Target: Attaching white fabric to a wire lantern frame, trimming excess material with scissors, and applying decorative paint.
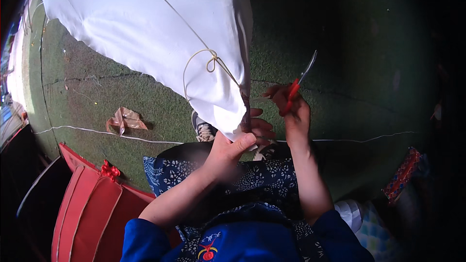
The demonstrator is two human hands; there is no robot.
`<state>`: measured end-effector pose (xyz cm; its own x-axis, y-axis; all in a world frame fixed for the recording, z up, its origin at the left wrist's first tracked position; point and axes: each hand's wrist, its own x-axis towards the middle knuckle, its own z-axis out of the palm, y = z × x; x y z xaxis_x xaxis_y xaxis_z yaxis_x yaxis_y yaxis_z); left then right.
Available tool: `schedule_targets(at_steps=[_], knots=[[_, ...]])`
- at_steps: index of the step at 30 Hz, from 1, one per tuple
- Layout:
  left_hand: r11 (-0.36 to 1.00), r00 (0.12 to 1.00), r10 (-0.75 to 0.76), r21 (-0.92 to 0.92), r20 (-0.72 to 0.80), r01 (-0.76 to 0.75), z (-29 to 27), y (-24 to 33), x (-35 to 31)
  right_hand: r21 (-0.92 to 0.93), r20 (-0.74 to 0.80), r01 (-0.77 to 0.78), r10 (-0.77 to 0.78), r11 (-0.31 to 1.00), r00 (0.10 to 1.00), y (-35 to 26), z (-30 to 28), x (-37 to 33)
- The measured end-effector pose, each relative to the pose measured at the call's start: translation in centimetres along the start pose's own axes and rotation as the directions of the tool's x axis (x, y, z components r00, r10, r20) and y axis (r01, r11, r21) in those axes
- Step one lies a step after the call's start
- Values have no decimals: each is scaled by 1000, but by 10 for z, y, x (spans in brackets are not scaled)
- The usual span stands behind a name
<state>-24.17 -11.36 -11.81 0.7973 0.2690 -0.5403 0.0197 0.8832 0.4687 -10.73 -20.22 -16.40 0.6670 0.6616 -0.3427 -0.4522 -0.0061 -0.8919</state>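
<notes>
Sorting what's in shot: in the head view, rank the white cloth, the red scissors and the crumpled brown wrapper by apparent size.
1. white cloth, far the largest
2. crumpled brown wrapper
3. red scissors, thin; close to the wrapper and nearer the camera, so unsure

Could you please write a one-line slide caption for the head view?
Left hand pinches white cloth tied with string; right hand holds red-handled scissors.

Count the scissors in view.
1: red-handled scissors in the right hand, blades up, beside the white cloth that the left hand pinches. Others may be hidden.

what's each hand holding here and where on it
Left hand pinches the white cloth at its gathered lower corner. Right hand holds red-handled scissors by the handles, blades pointing up.
</notes>
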Motion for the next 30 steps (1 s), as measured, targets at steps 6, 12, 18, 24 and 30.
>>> schedule_targets(at_steps=[6, 12, 18, 24, 30], knots=[[919, 991, 25, 388, 131, -75, -17, 3, 12, -847, -264, -351, 256, 399, 930, 181, -67, 36], [963, 981, 155, 203, 119, -177, -22, -2, 5, -714, -457, -690, 669, 116, 586, 234, -80, 50], [985, 994, 104, 139, -40, -98, 4, 9, -2, -295, 142, -125, 173, 947, 975, 157, -37, 76], [983, 988, 135, 134, -78, -124, 1, 2, -1, 501, 466, -287, 25, 816, 884, 16, 26, 77], [988, 989, 98, 111, 113, -110, 8, 4, -4, 134, 462, -265, 176, 955, 869, -13, 25, 55]])
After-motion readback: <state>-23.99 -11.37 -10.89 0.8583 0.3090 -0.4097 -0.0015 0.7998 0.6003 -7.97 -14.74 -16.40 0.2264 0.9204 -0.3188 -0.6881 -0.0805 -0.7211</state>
